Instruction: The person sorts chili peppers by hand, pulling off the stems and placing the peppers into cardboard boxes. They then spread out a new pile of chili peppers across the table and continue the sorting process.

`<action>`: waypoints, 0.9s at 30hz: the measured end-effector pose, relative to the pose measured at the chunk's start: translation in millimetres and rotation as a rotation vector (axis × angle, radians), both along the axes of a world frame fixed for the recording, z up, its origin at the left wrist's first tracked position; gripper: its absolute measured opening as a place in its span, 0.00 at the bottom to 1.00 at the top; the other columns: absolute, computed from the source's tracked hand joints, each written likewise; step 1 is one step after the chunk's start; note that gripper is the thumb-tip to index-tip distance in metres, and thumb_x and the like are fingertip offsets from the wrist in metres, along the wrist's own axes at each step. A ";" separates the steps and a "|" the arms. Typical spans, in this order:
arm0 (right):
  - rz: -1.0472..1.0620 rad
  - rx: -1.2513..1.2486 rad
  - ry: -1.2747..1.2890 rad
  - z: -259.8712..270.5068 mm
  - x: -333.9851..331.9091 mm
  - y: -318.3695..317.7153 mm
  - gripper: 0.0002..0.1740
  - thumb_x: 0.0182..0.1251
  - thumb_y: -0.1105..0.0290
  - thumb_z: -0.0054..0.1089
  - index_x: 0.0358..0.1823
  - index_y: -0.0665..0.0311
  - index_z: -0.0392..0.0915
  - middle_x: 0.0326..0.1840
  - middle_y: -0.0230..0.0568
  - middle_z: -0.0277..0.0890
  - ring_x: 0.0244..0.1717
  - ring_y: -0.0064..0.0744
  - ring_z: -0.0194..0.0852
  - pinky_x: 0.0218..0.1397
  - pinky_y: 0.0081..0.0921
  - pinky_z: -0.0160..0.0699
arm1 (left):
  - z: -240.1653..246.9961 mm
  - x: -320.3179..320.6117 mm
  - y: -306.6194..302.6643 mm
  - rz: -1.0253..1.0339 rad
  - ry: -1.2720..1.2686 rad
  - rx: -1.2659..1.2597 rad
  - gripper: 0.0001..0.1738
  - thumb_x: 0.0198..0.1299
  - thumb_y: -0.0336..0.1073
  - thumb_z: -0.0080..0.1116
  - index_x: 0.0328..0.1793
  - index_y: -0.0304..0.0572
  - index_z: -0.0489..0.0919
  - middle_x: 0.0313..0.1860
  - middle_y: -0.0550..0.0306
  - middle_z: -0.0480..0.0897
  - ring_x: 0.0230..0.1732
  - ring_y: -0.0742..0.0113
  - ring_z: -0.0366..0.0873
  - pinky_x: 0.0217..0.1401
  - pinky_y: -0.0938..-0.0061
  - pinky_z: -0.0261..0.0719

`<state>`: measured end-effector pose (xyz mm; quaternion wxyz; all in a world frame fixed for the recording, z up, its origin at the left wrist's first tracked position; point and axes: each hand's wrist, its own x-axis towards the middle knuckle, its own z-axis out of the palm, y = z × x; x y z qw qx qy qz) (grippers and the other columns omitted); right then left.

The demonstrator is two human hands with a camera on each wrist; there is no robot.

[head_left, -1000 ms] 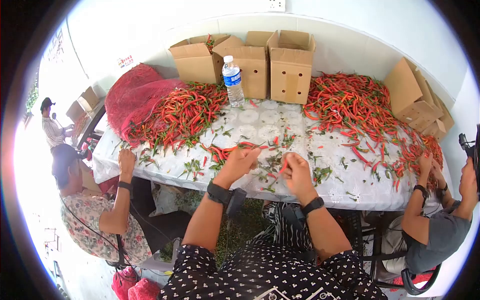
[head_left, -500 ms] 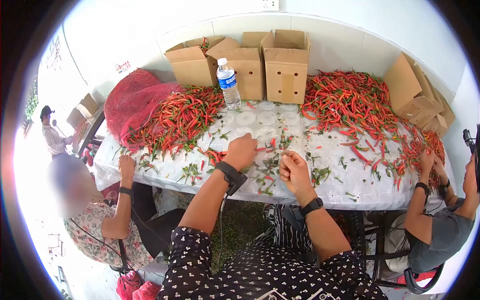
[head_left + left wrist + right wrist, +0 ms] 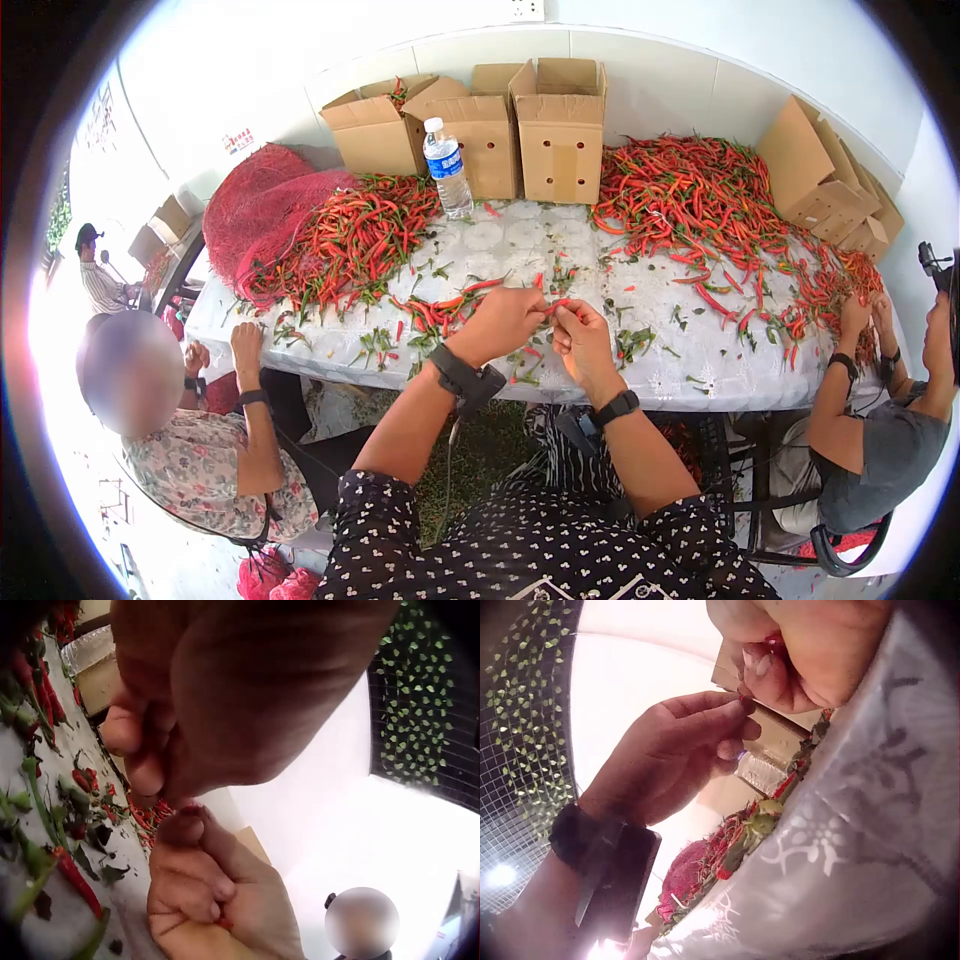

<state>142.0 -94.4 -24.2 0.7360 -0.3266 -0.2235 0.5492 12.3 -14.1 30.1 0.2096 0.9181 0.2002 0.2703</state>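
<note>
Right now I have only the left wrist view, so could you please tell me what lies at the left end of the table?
Observer: A bunched red net, right beside the left pile of chillies.
Operator: Thank you. Do any of the three boxes along the back have chillies showing inside?
Observer: Yes, the leftmost box has some showing at its open top.
Operator: And what is worn behind the left hand?
Observer: The head view shows a dark wristband with a dark device on it, just behind the left hand.

Pale wall (image 3: 740, 30) above a tiled band (image 3: 660, 85), white socket (image 3: 526, 10), leafy dark grid (image 3: 529, 712), bright glare.
</note>
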 end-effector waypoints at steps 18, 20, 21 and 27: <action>-0.124 -0.002 -0.019 1.3 -3.9 -2.8 0.04 0.61 0.75 0.53 0.33 0.60 0.67 0.22 0.30 0.67 0.13 0.12 0.51 0.15 0.13 0.49 | -5.2 9.2 -13.3 0.256 -0.009 0.050 0.10 0.50 0.33 0.56 0.24 0.32 0.75 0.18 0.43 0.75 0.21 0.49 0.75 0.25 0.63 0.72; -0.144 -0.001 0.006 0.8 -1.8 -3.5 0.03 0.61 0.75 0.52 0.33 0.60 0.67 0.22 0.30 0.67 0.13 0.12 0.51 0.15 0.13 0.49 | 5.5 1.1 -14.7 0.183 0.046 -0.013 0.10 0.50 0.34 0.56 0.24 0.32 0.76 0.17 0.43 0.76 0.20 0.51 0.75 0.25 0.64 0.73; -0.129 0.021 0.068 0.0 2.6 -4.0 0.02 0.63 0.73 0.50 0.33 0.60 0.67 0.22 0.31 0.67 0.13 0.14 0.52 0.15 0.14 0.50 | 15.2 -4.6 -17.5 0.069 0.126 -0.358 0.10 0.50 0.35 0.56 0.25 0.33 0.77 0.20 0.43 0.77 0.21 0.53 0.76 0.26 0.65 0.73; 0.020 0.085 0.233 -4.4 9.7 -3.5 0.08 0.66 0.66 0.42 0.31 0.60 0.67 0.22 0.35 0.68 0.15 0.19 0.56 0.16 0.19 0.52 | 3.6 -22.6 42.2 0.148 0.261 0.139 0.12 0.51 0.42 0.55 0.30 0.42 0.81 0.29 0.49 0.80 0.33 0.52 0.78 0.36 0.64 0.75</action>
